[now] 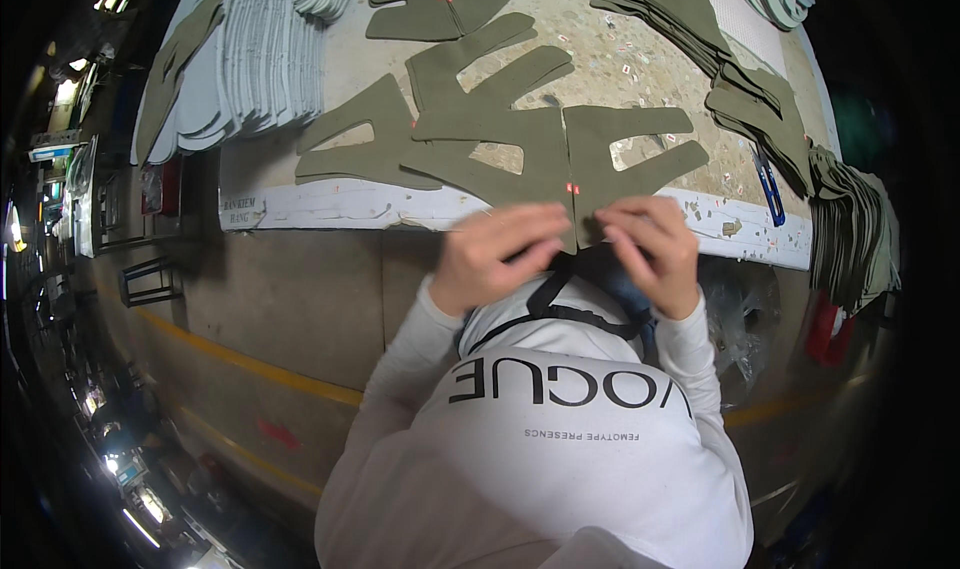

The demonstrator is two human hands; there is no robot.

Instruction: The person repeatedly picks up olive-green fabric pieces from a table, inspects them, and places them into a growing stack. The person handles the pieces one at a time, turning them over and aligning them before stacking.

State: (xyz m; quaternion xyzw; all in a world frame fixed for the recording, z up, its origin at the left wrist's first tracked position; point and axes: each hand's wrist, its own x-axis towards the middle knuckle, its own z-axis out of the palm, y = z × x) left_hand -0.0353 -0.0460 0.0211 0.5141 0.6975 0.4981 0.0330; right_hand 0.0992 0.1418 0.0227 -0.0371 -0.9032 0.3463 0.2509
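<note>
Two flat olive-green cut pieces lie edge to edge before me: a left piece [480,167] and a right piece [600,184]. Each has a slot, and small red stickers [572,189] sit by their shared seam. My left hand [505,249] is over the lower end of the left piece, fingers outstretched and thumb apart, slightly blurred. Over the right piece's lower end, my right hand [652,244] has its fingers bent and apart. No held thing shows in either hand; contact with the pieces is unclear. Another olive piece [365,149] lies partly under the left one.
More olive pieces [440,9] lie farther back on the table [330,194]. Stacks of pale grey-blue pieces [260,69] stand at the left. Olive stacks [745,99] line the right side, near a blue cutter-like tool [768,187]. A dark stool [150,281] stands on the floor.
</note>
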